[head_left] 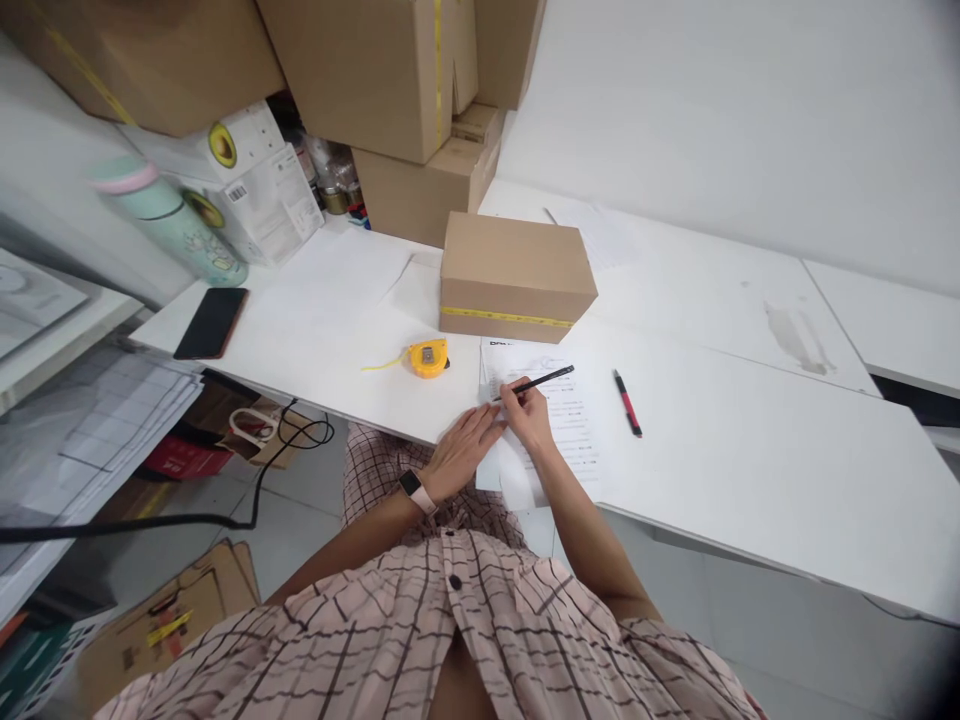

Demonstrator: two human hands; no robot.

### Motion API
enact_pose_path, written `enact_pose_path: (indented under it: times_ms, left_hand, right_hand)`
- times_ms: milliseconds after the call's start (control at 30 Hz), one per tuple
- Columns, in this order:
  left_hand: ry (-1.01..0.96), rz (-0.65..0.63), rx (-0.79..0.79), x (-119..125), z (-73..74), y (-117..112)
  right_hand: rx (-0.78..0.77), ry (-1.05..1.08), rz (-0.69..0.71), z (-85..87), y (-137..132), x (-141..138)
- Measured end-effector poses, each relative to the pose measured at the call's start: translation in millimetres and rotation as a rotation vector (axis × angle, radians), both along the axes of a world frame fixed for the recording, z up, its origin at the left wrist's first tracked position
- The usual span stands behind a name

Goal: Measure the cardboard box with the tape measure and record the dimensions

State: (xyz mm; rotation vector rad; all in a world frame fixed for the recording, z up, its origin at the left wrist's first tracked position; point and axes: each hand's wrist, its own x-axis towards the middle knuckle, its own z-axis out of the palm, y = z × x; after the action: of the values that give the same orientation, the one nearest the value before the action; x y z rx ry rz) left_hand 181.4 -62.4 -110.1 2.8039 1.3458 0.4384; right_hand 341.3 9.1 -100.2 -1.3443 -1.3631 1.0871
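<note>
My right hand (529, 415) grips a black pen (536, 382), its tip down on a printed sheet of paper (570, 425) at the front edge of the white table (750, 450). My left hand (461, 450) lies flat with fingers stretched out on the sheet's left edge, a watch on its wrist. A yellow tape measure (428, 357) with a little tape pulled out sits just left of the sheet. Behind the sheet stands a small cardboard box (514, 275) bound with yellow tape. A red and black pen (627, 403) lies to the right of the sheet.
A black phone (211, 322) lies at the table's left corner beside a green flask (169, 215) and white cartons (255, 190). Large cardboard boxes (375, 70) are stacked at the back. A black cable (255, 490) and bags lie on the floor at left.
</note>
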Motion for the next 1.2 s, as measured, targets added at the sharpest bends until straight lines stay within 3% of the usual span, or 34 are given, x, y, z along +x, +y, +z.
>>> enact_pose_path:
  times_ms: [400,1200]
  left_hand:
    - [0.004,0.014,0.006,0.7,-3.5,-0.2]
    - [-0.018,0.011,-0.034,0.7,-0.7,-0.8]
  right_hand:
    - [0.133,-0.079,-0.080,1.6,-0.1,-5.5]
    - [0.129,-0.129,-0.045,-0.3,-1.0,-5.5]
